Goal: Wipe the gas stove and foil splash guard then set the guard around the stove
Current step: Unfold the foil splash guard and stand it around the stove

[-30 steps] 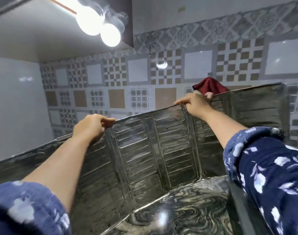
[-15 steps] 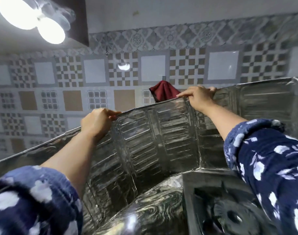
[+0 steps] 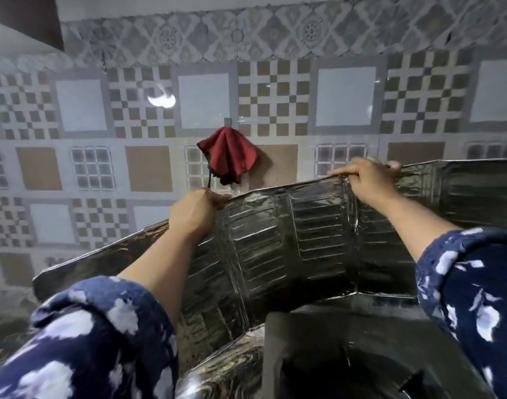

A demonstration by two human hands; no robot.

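Both hands, left [image 3: 195,212] and right [image 3: 366,177], gripping foil guard [image 3: 278,237] top edge; stove [image 3: 347,349] dark, cropped.

quick count, head view:
- hands: 2, left hand [image 3: 195,213] and right hand [image 3: 366,176], both gripping top edge of guard
- foil splash guard [image 3: 278,240]: 1, folded in several panels, exact number hard to tell
- gas stove [image 3: 347,349]: 1, only dark corner showing, burners not countable
- red cloth [image 3: 227,156]: 1, hanging on tiled wall
- patterned blue sleeves: 2, left sleeve [image 3: 82,341] and right sleeve [image 3: 474,289]
- light reflection on tile [image 3: 161,99]: 1
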